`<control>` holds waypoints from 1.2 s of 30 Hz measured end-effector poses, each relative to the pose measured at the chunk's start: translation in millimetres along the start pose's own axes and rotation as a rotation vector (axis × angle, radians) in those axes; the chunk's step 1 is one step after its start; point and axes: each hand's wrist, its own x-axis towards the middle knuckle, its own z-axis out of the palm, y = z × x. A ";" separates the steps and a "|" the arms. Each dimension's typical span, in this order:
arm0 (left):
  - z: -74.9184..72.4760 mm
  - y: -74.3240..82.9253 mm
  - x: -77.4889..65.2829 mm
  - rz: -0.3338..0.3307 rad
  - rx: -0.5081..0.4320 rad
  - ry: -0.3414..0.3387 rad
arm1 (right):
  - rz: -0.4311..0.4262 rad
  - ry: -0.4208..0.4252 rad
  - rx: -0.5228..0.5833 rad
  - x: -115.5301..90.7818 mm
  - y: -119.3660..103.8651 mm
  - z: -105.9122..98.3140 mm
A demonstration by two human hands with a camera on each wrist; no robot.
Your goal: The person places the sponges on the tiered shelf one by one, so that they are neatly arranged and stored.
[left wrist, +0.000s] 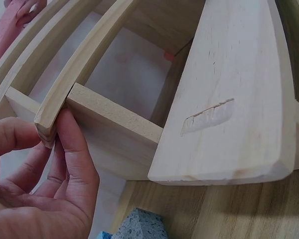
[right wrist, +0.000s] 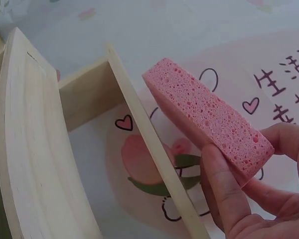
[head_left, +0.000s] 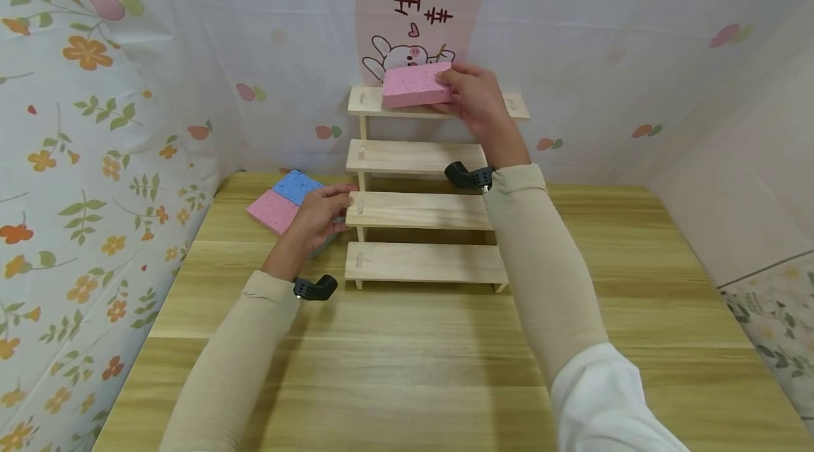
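A pink sponge (head_left: 416, 85), porous and block-shaped, is held at its right end by my right hand (head_left: 473, 95). It overlaps the top board of the tiered wooden shelf (head_left: 426, 209) in the head view; the right wrist view shows the sponge (right wrist: 204, 117) beside that board's edge, pinched between thumb and fingers. My left hand (head_left: 323, 215) pinches the left end of the second step from the bottom, thumb and fingers on either side of the board (left wrist: 60, 112) in the left wrist view.
Left of the shelf, a blue sponge (head_left: 297, 187) and another pink sponge (head_left: 273, 210) lie on the wood-grain table (head_left: 407, 367). A grey-blue sponge (left wrist: 141, 225) sits beside them, partly behind my left hand. A patterned cloth (head_left: 286, 35) hangs behind the shelf.
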 end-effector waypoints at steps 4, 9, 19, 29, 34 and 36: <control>0.3 0.8 -0.4 -0.003 0.000 0.002 | 0.022 0.004 -0.011 4.0 2.7 7.8; 0.1 1.1 -1.1 -0.006 -0.007 0.003 | 0.036 0.009 -0.030 6.4 4.4 16.1; 0.3 2.4 -2.9 -0.005 -0.010 -0.007 | 0.045 0.028 -0.052 7.6 7.7 27.4; 0.7 2.6 -2.5 -0.005 -0.004 -0.008 | 0.042 0.083 -0.242 4.2 8.2 29.4; 1.0 3.0 -2.3 -0.008 -0.001 -0.003 | 0.046 0.114 -0.369 3.8 7.7 29.9; 1.2 3.0 -2.3 -0.010 -0.003 -0.004 | 0.045 0.122 -0.398 3.6 7.5 29.9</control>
